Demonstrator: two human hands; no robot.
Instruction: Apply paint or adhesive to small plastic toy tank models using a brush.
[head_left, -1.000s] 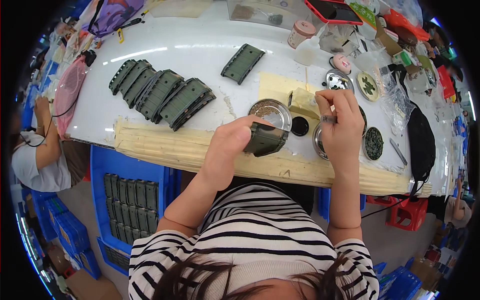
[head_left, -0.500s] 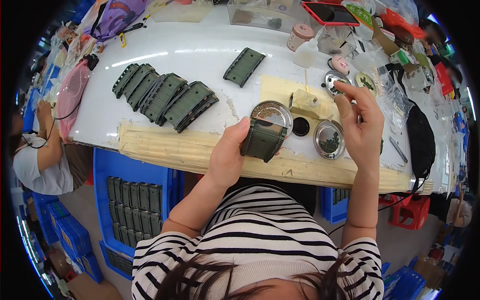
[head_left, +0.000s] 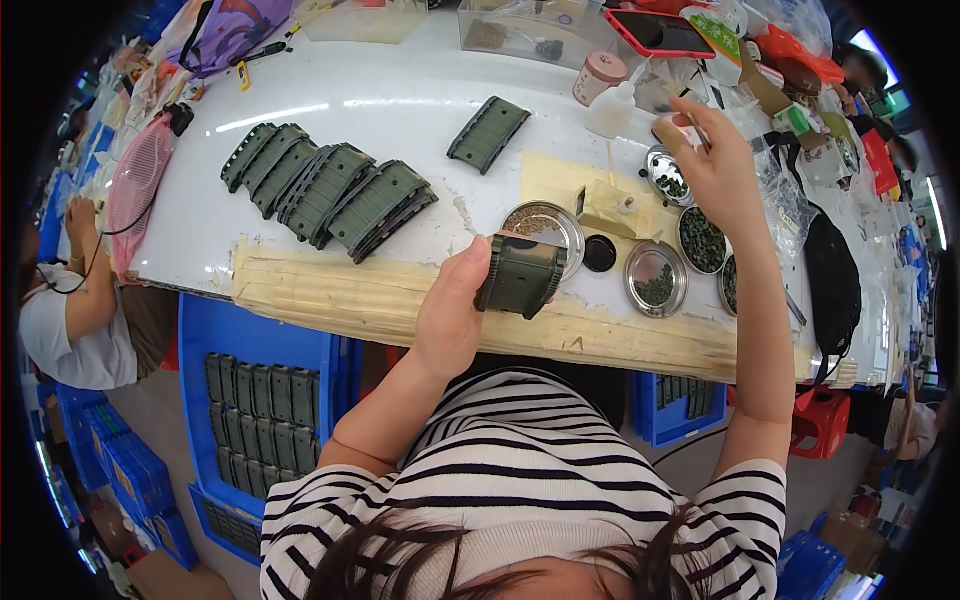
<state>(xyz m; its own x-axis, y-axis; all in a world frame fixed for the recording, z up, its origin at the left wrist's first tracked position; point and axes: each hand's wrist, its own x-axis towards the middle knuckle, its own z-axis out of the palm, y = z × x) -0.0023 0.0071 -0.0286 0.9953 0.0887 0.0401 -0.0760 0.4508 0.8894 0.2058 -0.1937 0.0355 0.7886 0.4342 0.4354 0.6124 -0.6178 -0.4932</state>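
Note:
My left hand (head_left: 450, 315) grips a small green camouflage-painted part (head_left: 520, 275), held just above the table's near edge beside a round metal dish (head_left: 545, 225). My right hand (head_left: 710, 165) reaches to the far right with its fingers pinched on a thin tweezer-like tool (head_left: 692, 128). It hovers by a small round tin (head_left: 665, 175) of dark bits. Two more dishes with dark pieces (head_left: 655, 278) (head_left: 700, 240) lie between the hands.
A row of dark green ribbed parts (head_left: 320, 185) lies on the white table (head_left: 380, 100), with a single one (head_left: 487, 133) apart. A beige block (head_left: 610, 205) and black cap (head_left: 600, 253) sit nearby. A blue crate (head_left: 265, 395) stands below. Another person (head_left: 70, 320) sits at the left.
My right hand has moved from the dishes beside my left hand up and right to the far small tin. My left hand has drawn the green part slightly toward the table's near edge.

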